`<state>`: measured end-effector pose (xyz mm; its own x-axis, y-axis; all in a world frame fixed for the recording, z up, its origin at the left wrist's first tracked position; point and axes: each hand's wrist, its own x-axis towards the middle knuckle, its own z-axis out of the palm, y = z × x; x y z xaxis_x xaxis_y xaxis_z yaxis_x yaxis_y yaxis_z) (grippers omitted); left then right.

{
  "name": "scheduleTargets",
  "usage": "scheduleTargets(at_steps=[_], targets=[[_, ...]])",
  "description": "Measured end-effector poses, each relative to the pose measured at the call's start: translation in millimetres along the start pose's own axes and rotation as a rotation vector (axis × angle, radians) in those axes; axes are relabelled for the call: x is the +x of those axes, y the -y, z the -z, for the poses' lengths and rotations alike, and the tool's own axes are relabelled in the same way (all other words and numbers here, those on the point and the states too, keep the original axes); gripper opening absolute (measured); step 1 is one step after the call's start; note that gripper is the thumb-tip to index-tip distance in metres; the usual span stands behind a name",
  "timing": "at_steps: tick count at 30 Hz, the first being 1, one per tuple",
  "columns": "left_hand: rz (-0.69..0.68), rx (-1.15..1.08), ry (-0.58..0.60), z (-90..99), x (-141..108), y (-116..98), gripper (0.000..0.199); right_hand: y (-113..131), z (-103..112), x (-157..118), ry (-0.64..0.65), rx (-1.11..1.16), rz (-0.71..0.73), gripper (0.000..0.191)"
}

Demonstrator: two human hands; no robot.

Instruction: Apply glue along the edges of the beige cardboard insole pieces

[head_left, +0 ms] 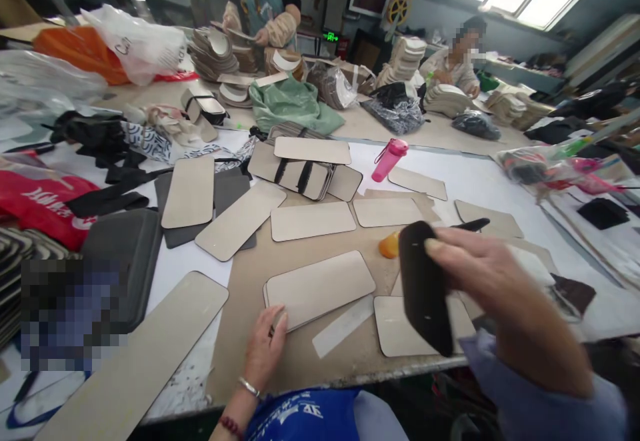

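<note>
My right hand (465,254) is raised over the right part of the table, its fingers wrapped on a dark, rounded rectangular panel (427,287) that hangs upright. A pointed black piece sticks out beyond the knuckles. Low at the centre, my left hand (267,344) touches the lower left corner of a small stack of beige rounded panels (320,287); whether it grips them is hard to see. A pale strip (344,326) lies beside that stack. Under the dark panel is another beige panel (395,327), partly hidden. An orange object (389,245) sits just behind the dark panel.
More beige panels (313,221) lie across the brown sheet. A pink bottle (389,159) stands farther back. At the left are a dark grey case (123,261) and a long beige board (145,354). Bags and stacks line the far side, where two people work.
</note>
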<state>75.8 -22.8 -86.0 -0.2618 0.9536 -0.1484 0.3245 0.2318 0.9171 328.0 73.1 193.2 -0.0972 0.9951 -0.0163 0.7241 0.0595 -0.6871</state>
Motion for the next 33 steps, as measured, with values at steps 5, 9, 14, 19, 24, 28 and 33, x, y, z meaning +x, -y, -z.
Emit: scheduleTargets(at_steps=[5,9,14,19,24,28,33], targets=[[0.563,-0.678,0.017,15.3,12,-20,0.064,11,-148,26,0.428,-0.082,0.051,0.031],[0.613,-0.641,-0.086,15.6,19,-15,0.053,-25,-212,17,0.444,-0.133,0.035,0.033],[0.555,-0.164,-0.232,7.0,23,9,0.034,-129,-164,15,0.188,-0.14,-0.311,0.03],[0.49,-0.058,-0.171,0.7,27,5,0.029,-215,-100,23,0.069,-0.208,-0.485,0.028],[0.468,-0.008,-0.131,-1.5,26,-5,0.036,-241,-93,27,0.121,-0.257,-0.454,0.028],[0.426,0.259,-0.275,-3.7,14,-3,0.054,-239,-118,31,0.205,-0.295,-0.362,0.02],[0.414,0.343,-0.235,-11.6,13,0,0.042,-230,-152,29,0.255,-0.303,-0.292,0.014]])
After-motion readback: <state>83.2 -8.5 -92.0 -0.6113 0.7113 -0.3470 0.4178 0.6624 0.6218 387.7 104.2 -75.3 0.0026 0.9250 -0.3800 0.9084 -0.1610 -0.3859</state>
